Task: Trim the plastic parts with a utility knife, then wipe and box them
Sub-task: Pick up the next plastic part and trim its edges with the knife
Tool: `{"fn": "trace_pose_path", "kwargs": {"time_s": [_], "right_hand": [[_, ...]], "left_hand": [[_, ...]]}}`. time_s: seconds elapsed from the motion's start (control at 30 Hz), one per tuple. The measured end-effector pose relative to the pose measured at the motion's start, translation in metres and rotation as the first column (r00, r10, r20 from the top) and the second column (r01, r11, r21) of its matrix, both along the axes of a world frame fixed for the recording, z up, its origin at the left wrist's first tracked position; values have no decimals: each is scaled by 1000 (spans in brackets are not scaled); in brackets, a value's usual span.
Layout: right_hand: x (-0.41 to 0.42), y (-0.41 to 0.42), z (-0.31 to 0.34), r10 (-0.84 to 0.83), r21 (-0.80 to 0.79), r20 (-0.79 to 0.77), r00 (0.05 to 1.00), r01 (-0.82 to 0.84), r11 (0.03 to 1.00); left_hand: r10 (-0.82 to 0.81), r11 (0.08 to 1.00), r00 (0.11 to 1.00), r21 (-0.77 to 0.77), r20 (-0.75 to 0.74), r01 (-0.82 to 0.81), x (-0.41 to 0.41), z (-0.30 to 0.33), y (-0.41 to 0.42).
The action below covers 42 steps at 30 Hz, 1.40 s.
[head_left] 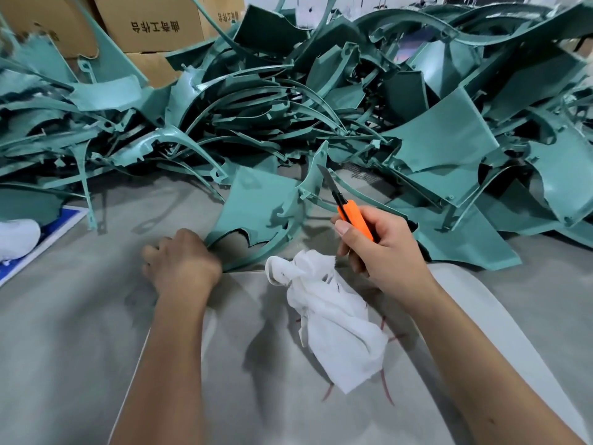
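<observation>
My left hand (181, 258) grips a part (256, 203) mid-frame, right hand (375, 242) clasps the knife (351, 215): trimming barely begun, rag (327, 313) unused, boxing undone.

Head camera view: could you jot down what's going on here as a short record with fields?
Left hand: grips the near edge of a teal plastic part
Right hand: holds an orange-handled utility knife, blade out, tip at the part's upright tab
White cloth: crumpled, lying between the forearms
Behind: heap of teal plastic parts, brown cardboard boxes
Stage: trimming; not yet wiped
</observation>
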State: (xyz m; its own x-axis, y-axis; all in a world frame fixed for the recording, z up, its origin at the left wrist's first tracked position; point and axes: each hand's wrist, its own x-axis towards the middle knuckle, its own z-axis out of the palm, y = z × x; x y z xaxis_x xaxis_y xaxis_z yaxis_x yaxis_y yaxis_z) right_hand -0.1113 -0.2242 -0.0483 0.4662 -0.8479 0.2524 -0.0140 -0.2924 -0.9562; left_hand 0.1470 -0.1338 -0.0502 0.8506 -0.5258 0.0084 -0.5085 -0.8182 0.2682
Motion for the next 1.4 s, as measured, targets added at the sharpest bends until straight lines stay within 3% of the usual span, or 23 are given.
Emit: {"fn": "trace_pose_path", "kwargs": {"time_s": [0.1,0.17,0.27,0.37,0.47,0.53,0.57,0.63,0.7,0.8,0.87,0.97,1.17,1.27,1.4], "right_hand": [[1,-2,0,-28,-12,-7,1000,28,1000],[2,-2,0,-29,-15,-9,1000,29,999],[3,0,1,-25,-10,-11,1000,25,1000],[4,2,1,-42,10,17,999,42,999],[4,5,2,-81,39,79,994,79,996],[3,7,1,-83,50,119,989,77,996],[3,7,0,-79,59,141,987,71,996],[2,6,0,-71,94,189,979,54,994],[1,5,0,-62,135,215,975,33,990],[2,5,1,2,161,218,976,-38,986],[3,6,1,104,163,194,976,-136,977],[1,10,3,300,219,94,949,-313,924],[-4,15,5,640,296,35,768,-619,727],[-7,10,7,579,204,163,799,-601,773],[-10,-2,8,164,163,429,888,-255,953]], "left_hand": [[96,964,992,-240,-86,-114,-1,6,0],[120,868,991,-477,-63,-136,-6,10,2],[79,659,993,-752,84,12,-21,14,2],[8,475,977,-860,214,185,-32,18,-1],[-205,250,960,-939,188,237,-37,28,-4],[-534,123,845,-990,-10,66,-43,33,-5],[-685,139,718,-989,-128,-44,-46,34,-5],[-823,304,456,-941,-338,-150,-51,31,-8],[-795,495,339,-861,-503,-118,-55,28,-8],[-697,660,346,-751,-629,-35,-59,23,-10],[-665,700,340,-714,-665,-27,-60,21,-12],[-668,695,292,-714,-685,-84,-62,20,-14],[-643,634,336,-725,-688,-271,-56,16,-20],[-651,603,299,-714,-698,-355,-50,15,-21],[-742,584,276,-791,-611,-181,-54,15,-17]]}}
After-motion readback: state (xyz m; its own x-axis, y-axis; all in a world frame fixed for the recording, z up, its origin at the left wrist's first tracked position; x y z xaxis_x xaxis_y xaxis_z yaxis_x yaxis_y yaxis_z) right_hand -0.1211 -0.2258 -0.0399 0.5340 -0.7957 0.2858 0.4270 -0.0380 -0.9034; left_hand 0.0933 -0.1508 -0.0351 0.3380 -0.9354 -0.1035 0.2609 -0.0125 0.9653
